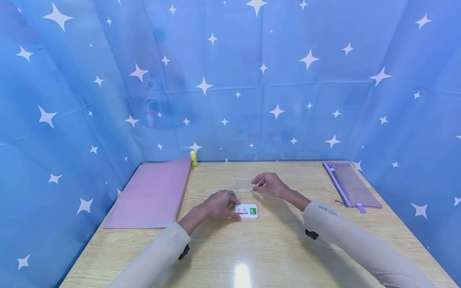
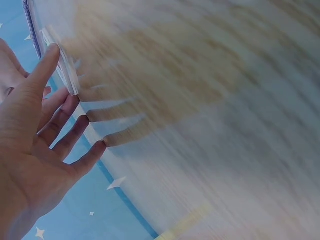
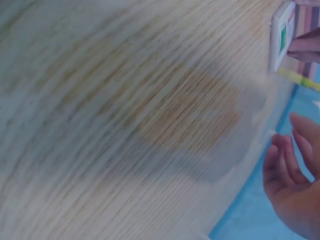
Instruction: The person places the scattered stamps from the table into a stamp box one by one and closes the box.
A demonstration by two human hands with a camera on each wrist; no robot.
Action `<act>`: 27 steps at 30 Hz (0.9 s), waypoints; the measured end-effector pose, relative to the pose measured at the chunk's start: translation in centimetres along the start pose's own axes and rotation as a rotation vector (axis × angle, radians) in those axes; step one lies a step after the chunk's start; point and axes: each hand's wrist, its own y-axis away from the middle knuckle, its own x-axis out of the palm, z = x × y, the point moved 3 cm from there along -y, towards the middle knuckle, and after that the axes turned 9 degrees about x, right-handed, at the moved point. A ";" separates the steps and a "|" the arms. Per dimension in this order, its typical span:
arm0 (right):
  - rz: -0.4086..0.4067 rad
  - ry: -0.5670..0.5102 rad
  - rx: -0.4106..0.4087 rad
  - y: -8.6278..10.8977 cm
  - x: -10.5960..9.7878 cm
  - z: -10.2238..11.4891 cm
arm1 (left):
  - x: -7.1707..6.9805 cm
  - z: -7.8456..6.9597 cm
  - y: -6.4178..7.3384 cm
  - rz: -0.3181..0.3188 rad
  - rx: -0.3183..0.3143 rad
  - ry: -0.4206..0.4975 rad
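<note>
A small flat white case [image 1: 248, 216] with a printed label and a green square lies on the table in the head view. My left hand [image 1: 220, 205] pinches its left end between thumb and fingers; the left wrist view shows the thumb along the case's edge [image 2: 71, 77]. Just beyond it lies a clear plastic cover [image 1: 243, 184], see-through and faint against the wood. My right hand [image 1: 271, 185] hovers at the cover's right edge, fingers loosely bent. In the right wrist view a gap shows between that hand's thumb and fingers [image 3: 285, 165].
A pink folder [image 1: 147, 196] lies on the left of the wooden table [image 1: 223, 252]. By its far corner stands a yellow glue stick [image 1: 194, 160]. At the right edge is a purple zip pouch [image 1: 354, 184]. A blue starry curtain [image 1: 237, 80] surrounds the table.
</note>
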 end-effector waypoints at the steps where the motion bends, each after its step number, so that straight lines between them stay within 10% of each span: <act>1: -0.002 -0.001 0.001 0.0 0.0 0.0 | 0.0 0.0 0.0 -0.001 -0.002 0.008; 27: -0.052 0.049 -0.011 -1.4 -0.4 -0.9 | -2.7 4.3 -3.8 -0.134 -0.111 0.105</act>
